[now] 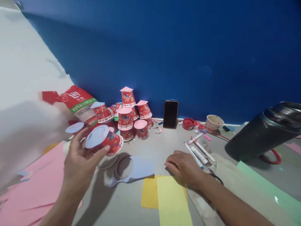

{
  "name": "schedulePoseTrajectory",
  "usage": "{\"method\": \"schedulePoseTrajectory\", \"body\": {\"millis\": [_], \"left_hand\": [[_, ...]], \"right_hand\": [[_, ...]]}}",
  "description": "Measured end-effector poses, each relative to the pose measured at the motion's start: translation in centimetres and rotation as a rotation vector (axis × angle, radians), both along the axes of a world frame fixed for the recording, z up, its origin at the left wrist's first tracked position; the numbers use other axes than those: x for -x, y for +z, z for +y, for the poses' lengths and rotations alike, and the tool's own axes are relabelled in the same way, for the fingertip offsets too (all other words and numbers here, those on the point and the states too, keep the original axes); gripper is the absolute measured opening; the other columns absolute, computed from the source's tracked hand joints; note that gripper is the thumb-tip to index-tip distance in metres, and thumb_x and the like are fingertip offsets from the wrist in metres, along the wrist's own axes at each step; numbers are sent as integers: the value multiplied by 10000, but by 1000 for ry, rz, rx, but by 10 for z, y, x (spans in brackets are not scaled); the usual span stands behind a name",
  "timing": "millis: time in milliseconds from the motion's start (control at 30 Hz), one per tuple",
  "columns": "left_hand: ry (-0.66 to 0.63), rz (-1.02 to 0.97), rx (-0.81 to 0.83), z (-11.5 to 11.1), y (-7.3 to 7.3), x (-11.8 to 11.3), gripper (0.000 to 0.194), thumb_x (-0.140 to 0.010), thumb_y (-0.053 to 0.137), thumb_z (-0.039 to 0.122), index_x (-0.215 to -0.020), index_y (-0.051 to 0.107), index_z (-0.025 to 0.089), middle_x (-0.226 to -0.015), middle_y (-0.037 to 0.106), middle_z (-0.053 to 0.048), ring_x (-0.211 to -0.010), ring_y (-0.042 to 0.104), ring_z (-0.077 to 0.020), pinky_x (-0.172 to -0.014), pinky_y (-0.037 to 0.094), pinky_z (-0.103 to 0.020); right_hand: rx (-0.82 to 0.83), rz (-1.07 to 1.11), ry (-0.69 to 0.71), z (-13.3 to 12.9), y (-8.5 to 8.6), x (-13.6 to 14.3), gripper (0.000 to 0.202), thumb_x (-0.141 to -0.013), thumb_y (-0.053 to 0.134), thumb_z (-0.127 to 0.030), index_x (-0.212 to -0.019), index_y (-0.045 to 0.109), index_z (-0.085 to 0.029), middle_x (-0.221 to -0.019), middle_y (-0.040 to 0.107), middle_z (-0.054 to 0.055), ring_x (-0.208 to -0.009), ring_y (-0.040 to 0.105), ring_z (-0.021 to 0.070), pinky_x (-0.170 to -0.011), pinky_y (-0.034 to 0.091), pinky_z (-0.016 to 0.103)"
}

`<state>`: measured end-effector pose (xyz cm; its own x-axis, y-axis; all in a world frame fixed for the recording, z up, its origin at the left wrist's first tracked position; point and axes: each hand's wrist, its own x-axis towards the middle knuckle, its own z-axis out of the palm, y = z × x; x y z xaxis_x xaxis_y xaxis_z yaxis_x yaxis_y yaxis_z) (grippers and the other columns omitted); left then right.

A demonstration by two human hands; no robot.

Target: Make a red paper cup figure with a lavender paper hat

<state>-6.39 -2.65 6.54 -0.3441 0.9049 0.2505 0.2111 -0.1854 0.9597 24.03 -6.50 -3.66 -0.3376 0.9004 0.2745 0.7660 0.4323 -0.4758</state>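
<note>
My left hand [79,165] is closed around a red patterned paper cup [114,143], lifted above the table and tilted. A pale blue paper top [96,136] with faint marks on it covers the cup's narrow end. My right hand [183,168] rests on the table with its fingers curled in, nothing showing in them. White markers [197,154] lie just beyond it. Between the hands lies a pale blue paper sheet [143,166] with a round hole. More red cups [125,120] stand upside down in a stack, several topped with pink paper cones.
A red paper-cup bag [78,100] leans at the back left. Pink paper [44,186] lies at left, yellow paper [172,201] in front. A phone [170,115] stands against the blue wall. At right are a tilted dark flask [264,130], a paper cup [214,122] and green paper [271,191].
</note>
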Motion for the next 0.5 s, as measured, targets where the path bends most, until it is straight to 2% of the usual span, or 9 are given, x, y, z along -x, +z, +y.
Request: {"method": "schedulePoseTrajectory", "body": {"millis": [67, 133, 200, 267, 400, 500], "left_hand": [[22, -24, 112, -4, -8, 4, 826, -652, 906, 351, -1403, 561, 323, -1294, 717, -76, -1108, 724, -350, -921, 648, -540], [-48, -64, 168, -6, -15, -1, 873, -633, 907, 353, -1423, 543, 285, -1316, 702, -102, -1106, 728, -335, -868, 668, -480], [-152, -104, 142, -3, -17, -10, 908, -607, 911, 362, -1426, 532, 262, -1389, 662, -109, -1162, 707, -331, -889, 659, -448], [-186, -92, 59, 1, -12, -18, 902, -581, 925, 342, -1398, 555, 243, -1417, 645, -100, -1250, 657, -343, -992, 614, -458], [-127, -37, -43, 13, 5, -24, 861, -596, 927, 306, -1381, 577, 253, -1379, 668, -76, -1285, 625, -366, -1078, 552, -535], [-160, -72, -25, 19, 2, -27, 851, -601, 921, 303, -1377, 577, 257, -1367, 670, -88, -1248, 648, -368, -1058, 560, -551]], "right_hand": [[8, 5, 1, 0, 0, 0, 178, -962, 623, -220, -814, 722, -221, -747, 731, 15, -765, 636, 180, -676, 384, 288], [3, 7, 4, 0, 0, 0, 173, -965, 622, -225, -827, 727, -220, -768, 743, 21, -778, 644, 185, -691, 398, 292], [-8, 9, 9, 0, 0, 0, 172, -967, 624, -228, -831, 729, -218, -783, 753, 26, -784, 647, 190, -703, 407, 298], [-13, 16, 12, 0, 1, 0, 172, -964, 630, -225, -824, 729, -217, -781, 755, 27, -774, 645, 190, -701, 410, 301], [-12, 33, 12, 1, 1, 0, 166, -959, 640, -222, -816, 725, -219, -757, 742, 26, -752, 636, 183, -684, 409, 294], [-4, 48, 12, 1, 1, -1, 159, -957, 637, -210, -827, 728, -216, -766, 745, 28, -762, 643, 184, -690, 417, 291]]}}
